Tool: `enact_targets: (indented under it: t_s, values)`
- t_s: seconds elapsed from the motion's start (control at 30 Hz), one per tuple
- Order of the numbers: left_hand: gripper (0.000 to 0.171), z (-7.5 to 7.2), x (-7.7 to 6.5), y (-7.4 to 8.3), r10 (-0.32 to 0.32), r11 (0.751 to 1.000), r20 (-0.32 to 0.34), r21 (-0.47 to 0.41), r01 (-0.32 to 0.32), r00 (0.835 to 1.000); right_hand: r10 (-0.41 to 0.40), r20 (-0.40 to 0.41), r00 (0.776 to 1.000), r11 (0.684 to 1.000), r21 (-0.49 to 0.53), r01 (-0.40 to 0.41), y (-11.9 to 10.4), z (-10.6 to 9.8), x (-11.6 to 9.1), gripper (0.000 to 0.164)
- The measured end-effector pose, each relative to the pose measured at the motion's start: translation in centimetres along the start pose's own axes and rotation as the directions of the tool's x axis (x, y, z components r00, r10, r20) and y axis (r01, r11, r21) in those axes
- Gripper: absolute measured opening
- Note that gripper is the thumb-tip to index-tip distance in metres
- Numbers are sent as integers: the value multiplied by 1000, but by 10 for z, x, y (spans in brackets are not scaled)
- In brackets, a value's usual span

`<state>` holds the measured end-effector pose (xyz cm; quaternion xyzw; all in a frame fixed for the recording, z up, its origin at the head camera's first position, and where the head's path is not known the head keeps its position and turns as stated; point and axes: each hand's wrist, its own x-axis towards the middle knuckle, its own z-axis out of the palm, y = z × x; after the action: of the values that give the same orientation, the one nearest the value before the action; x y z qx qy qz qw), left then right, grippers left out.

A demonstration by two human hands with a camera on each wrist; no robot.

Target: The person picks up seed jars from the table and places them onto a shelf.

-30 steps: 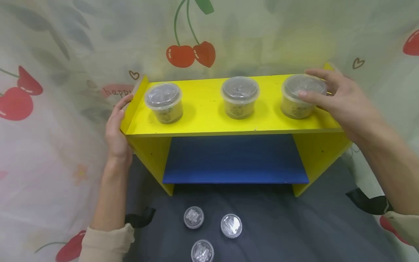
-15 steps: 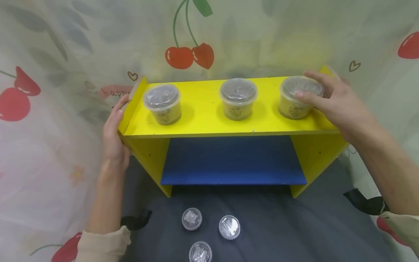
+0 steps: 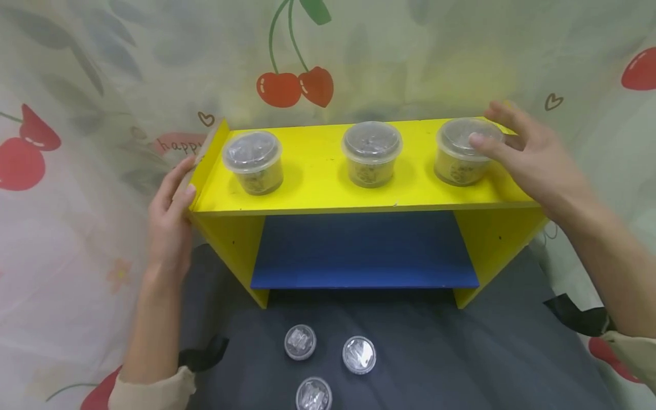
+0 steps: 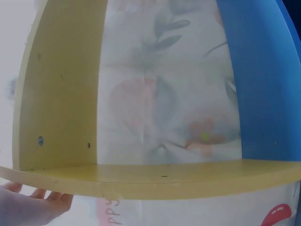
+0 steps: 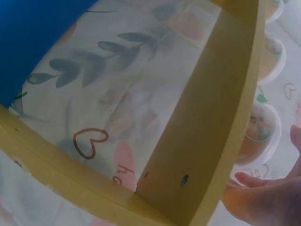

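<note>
A yellow shelf [image 3: 307, 196] with a blue lower board [image 3: 364, 250] stands before me. On its top sit three clear lidded tubs in a row: left tub [image 3: 253, 162], middle tub [image 3: 372, 154] and right tub [image 3: 463, 151]. My right hand [image 3: 538, 162] is spread beside the right tub, its thumb over the lid. The right wrist view shows a gap between this hand [image 5: 268, 200] and the tub [image 5: 256, 136]. At the shelf's left end, my left hand [image 3: 171, 222] rests its loosely extended fingers against the raised side edge.
Several round lidded containers lie on the dark cloth [image 3: 420, 353] in front: one at left [image 3: 300, 342], one at right [image 3: 359, 355], one nearest me [image 3: 314, 394]. A cherry-printed curtain [image 3: 420, 62] hangs behind the shelf and at both sides.
My right hand has loosened from the right tub, its thumb and fingers lifting slightly. My left hand has shifted left and loosened along the shelf's side edge. The tubs stay in place.
</note>
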<state>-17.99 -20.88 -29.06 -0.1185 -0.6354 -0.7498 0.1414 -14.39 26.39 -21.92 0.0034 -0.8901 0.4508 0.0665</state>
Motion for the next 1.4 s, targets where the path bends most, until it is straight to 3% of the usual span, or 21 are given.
enact_targets:
  t_s: [0.33,0.43,0.57,0.87,1.2,1.27,1.4]
  values:
    - [51,-1,-21,2,116,977,-4,181,-113,993,-86,-68,994,996,29,88,2,-14,-11,68]
    - [53,-2,-29,3,163,927,-7,343,-151,987,-95,-112,989,995,8,96,5,-17,-16,63]
    - [54,-3,-39,5,224,828,-20,531,-180,974,-101,-166,981,994,-57,92,10,-22,-19,58]
    - [55,-8,-57,2,337,742,13,612,-274,942,-106,-239,965,988,-139,74,22,-31,-25,51]
    - [44,-2,-79,7,458,742,19,543,-394,889,-145,-294,945,983,-155,103,39,-29,-30,52]
    - [43,-2,-84,5,455,756,30,515,-404,890,-121,-300,946,986,-149,79,44,-28,-31,53]
    - [41,-6,-94,-6,401,791,80,472,-389,913,-70,-300,951,991,-127,32,51,-29,-34,53]
